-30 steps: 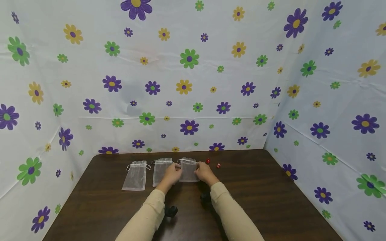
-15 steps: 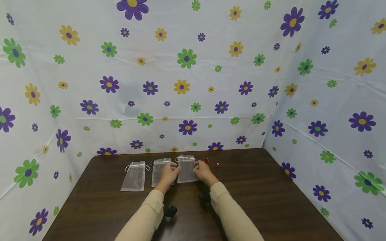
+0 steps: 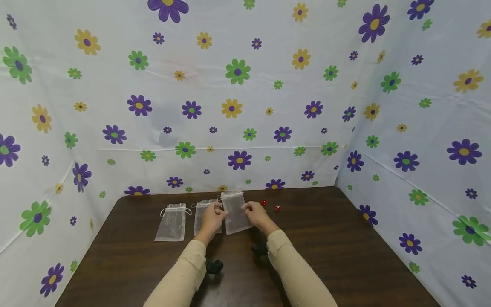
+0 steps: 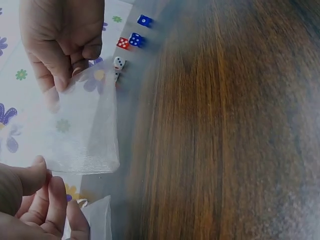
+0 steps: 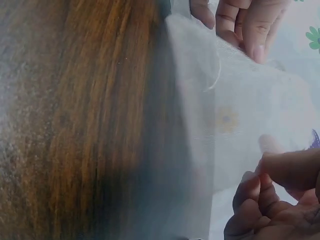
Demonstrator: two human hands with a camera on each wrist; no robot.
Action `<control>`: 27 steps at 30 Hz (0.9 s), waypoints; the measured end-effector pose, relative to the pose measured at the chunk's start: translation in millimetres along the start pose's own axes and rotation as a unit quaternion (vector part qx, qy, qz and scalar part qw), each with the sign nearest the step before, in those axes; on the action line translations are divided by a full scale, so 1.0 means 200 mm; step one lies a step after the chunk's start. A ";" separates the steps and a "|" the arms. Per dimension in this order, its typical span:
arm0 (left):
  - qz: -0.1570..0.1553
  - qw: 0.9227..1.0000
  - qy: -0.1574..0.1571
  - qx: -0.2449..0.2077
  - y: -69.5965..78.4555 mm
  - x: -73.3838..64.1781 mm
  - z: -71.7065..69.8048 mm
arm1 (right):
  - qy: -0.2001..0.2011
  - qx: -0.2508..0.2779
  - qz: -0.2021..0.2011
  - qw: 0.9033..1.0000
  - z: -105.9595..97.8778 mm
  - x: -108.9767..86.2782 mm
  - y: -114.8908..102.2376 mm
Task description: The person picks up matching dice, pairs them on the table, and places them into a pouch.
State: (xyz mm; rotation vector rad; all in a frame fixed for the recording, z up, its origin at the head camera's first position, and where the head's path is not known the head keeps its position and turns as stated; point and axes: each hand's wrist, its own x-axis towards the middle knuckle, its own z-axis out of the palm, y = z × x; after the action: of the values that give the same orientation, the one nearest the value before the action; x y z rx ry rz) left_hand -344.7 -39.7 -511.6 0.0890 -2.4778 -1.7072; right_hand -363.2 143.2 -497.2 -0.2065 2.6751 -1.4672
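Between the two hands hangs a sheer white drawstring pouch (image 3: pixel 235 213), lifted off the table and tilted, its gathered top toward the back wall. The left hand (image 3: pixel 213 218) pinches one side edge between thumb and forefinger. On the opposite edge, the right hand (image 3: pixel 257 213) pinches the mesh; its thumb and fingers show close up in the right wrist view. Through the sheer fabric some fingers and printed flowers are visible. Just left of the held pouch, a second pouch (image 3: pixel 200 215) lies flat, partly hidden by the left hand. Further left lies a third pouch (image 3: pixel 171 224).
Beyond the right hand sit small dice, including a red die (image 3: pixel 277 208), a blue die (image 4: pixel 135 40) and a white die (image 4: pixel 118 63). The dark wooden table (image 3: pixel 345 256) meets flower-printed sheeting (image 3: pixel 245 102) at the back and sides. A black device (image 3: pixel 214 267) hangs under the left wrist.
The held pouch has risen from nearly flat on the table and now tilts, its top swung left. Both hands have shifted slightly left with it. The other pouches and the dice stay put.
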 end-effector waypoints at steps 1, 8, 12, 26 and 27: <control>0.008 1.000 0.003 0.003 0.00 0.00 0.00 | 0.000 0.002 0.003 1.000 0.00 0.00 0.00; 0.073 0.997 -0.001 0.013 -0.01 0.02 -0.02 | 0.013 0.012 -0.016 1.000 -0.02 0.01 0.01; 0.094 0.996 -0.010 0.006 0.00 0.02 -0.03 | 0.005 0.007 -0.034 0.999 -0.02 0.01 0.01; 0.107 0.993 -0.017 0.040 0.01 -0.01 -0.06 | 0.028 0.037 -0.064 0.997 -0.01 -0.02 0.00; 0.106 0.993 -0.019 0.045 0.00 -0.01 -0.06 | 0.026 0.035 -0.064 0.997 -0.01 -0.02 0.00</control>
State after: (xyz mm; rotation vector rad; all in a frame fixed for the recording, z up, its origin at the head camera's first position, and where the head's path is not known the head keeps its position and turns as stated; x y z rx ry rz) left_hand -340.3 -51.3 -507.1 -0.1920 -2.4887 -1.5253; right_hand -358.7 146.5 -496.4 -0.3459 2.6921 -1.6207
